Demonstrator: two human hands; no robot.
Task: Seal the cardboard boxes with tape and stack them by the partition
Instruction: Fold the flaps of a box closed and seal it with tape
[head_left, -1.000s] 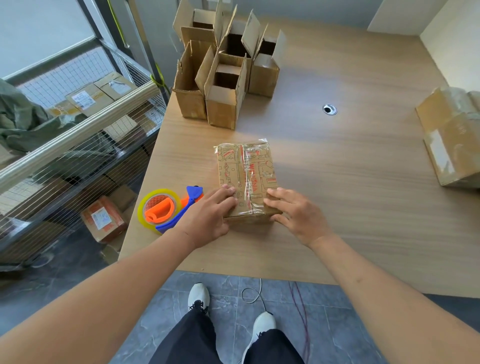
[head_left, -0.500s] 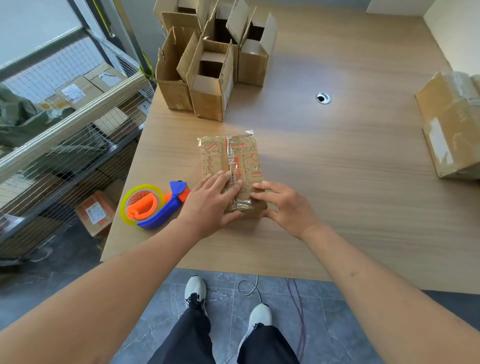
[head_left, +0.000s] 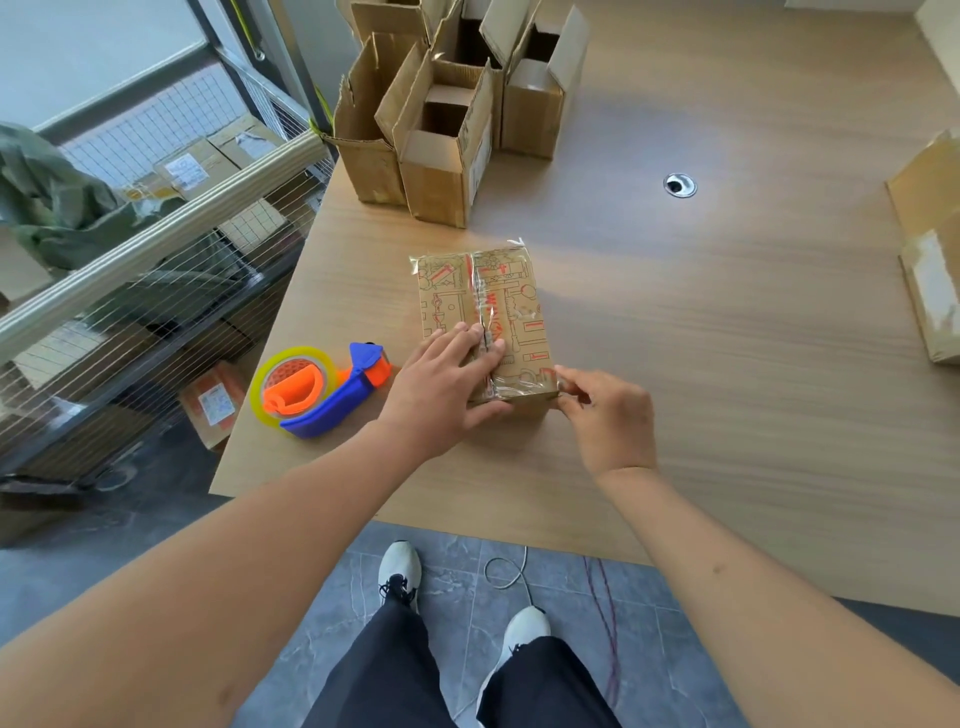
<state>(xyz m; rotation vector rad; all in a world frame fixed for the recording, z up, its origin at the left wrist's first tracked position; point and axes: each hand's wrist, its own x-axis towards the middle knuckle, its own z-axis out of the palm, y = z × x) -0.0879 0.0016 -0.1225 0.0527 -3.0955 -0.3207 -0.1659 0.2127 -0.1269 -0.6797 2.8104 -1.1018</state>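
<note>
While my left hand (head_left: 441, 387) lies flat on the near end of the box (head_left: 485, 317), its fingers straight and spread over the glossy tape (head_left: 480, 291) along the middle seam, my thumb runs along the near side. That grip holds nothing; it only presses down. My right hand (head_left: 605, 415) sits at the box's near right corner, fingertips drawn together in a small pinch at the edge; whether they have hold of a tape end or only touch the cardboard I cannot tell.

The box is a flat brown cardboard rectangle printed with red line drawings, lying closed near the front edge of the tabletop (head_left: 727, 322). Clear tape runs along its length, wrinkled and shiny, with a loose bit sticking up at the far corner.

Just left of my left hand lies the tape dispenser (head_left: 319, 387) on its side: a yellowish clear roll on an orange hub, with a blue plastic handle and a blue pointed guard near the box.

Farther back stands a cluster of open boxes (head_left: 452, 104), plain corrugated brown, upright, flaps raised. A round metal cable hole (head_left: 680, 185) is set into the pale wood-grain surface. At the right edge sits a taped carton (head_left: 930, 249), partly out of view. To my left a wire cart (head_left: 156, 249) holds labelled parcels and a crumpled green cloth.
</note>
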